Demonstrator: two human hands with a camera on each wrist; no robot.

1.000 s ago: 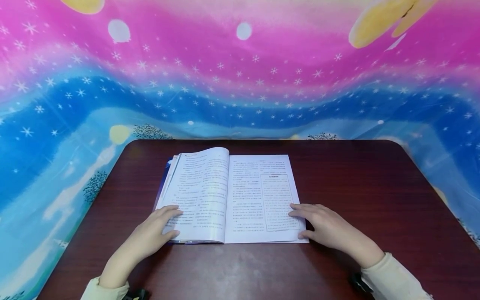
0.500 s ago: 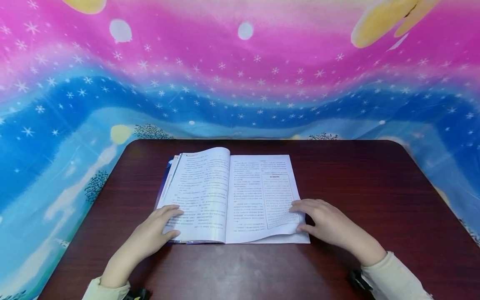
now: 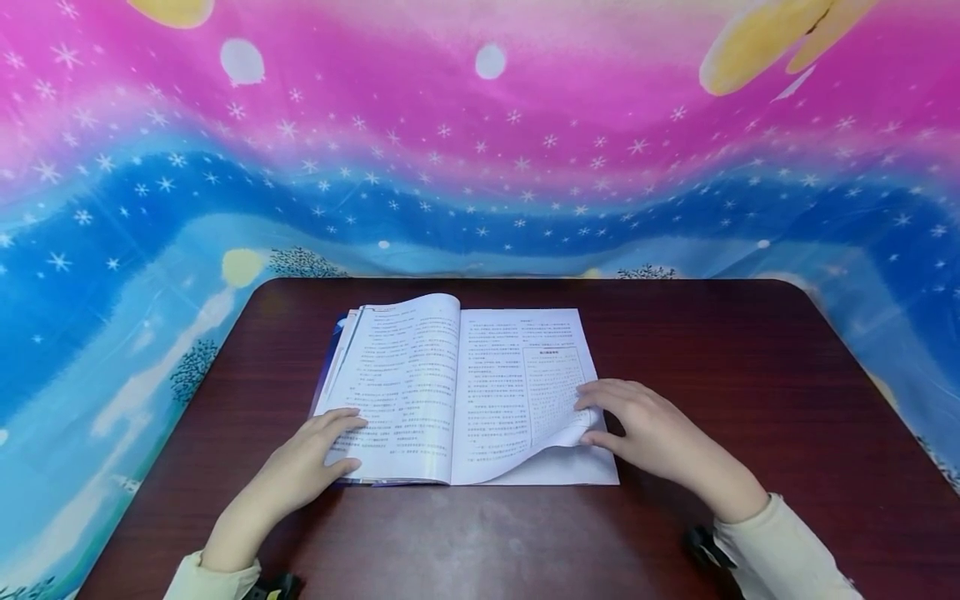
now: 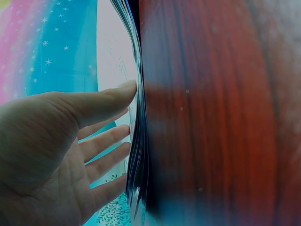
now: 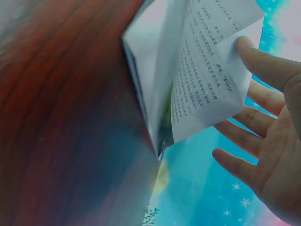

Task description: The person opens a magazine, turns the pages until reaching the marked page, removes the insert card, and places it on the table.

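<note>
An open magazine [image 3: 405, 392] with printed text lies on the table, its left pages bulging near the spine. My left hand [image 3: 303, 467] rests on the lower left page edge, fingers extended; in the left wrist view the thumb [image 4: 110, 101] touches the edge of the page stack. At the lower right, my right hand [image 3: 645, 433] pinches the corner of a right-hand page [image 3: 551, 437] between thumb and fingers. That page curls up and inward, baring the white sheet beneath. The right wrist view shows the lifted page [image 5: 207, 75] with the thumb on its printed face and the fingers behind.
The dark reddish-brown table [image 3: 720, 358] has rounded far corners. A pink and blue patterned cloth [image 3: 480, 150] hangs behind it and along both sides. Pale sleeves [image 3: 787, 550] and dark straps [image 3: 708, 548] are at the wrists.
My right hand has lifted the lower right page corner and drawn it left and away from me, curling the page further. My left hand has stayed in place.
</note>
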